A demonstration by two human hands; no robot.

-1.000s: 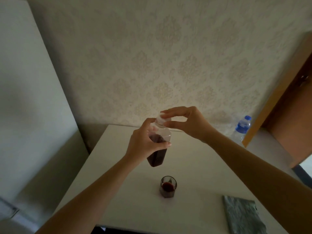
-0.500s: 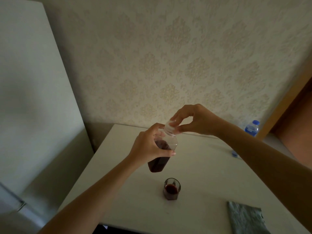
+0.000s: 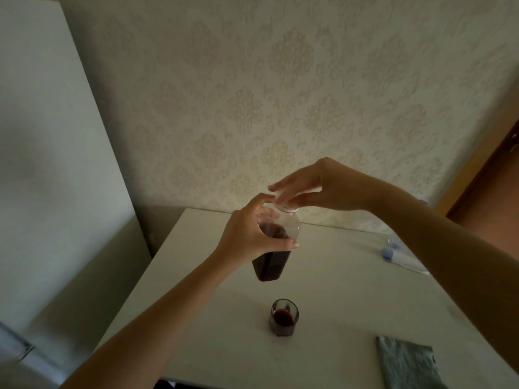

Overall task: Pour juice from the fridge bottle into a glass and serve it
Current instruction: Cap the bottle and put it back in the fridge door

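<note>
A clear plastic juice bottle [image 3: 273,259], about half full of dark red juice, hangs in the air above the white table [image 3: 337,276]. My left hand [image 3: 250,237] grips its upper body. My right hand [image 3: 314,189] sits on top of it, fingers pinching the white cap [image 3: 285,207] on the neck. Below and slightly nearer stands a small glass [image 3: 283,317] with dark red juice in its lower part.
A grey-green folded cloth [image 3: 407,363] lies at the table's near right corner. A clear bottle with a blue cap [image 3: 401,256] lies on its side at the right. A white fridge [image 3: 50,164] stands at the left, a wooden door [image 3: 494,192] at the right.
My right hand has turned on the cap, its fingers now spread flatter over it. The view has swung left; the bottle stays held above the glass.
</note>
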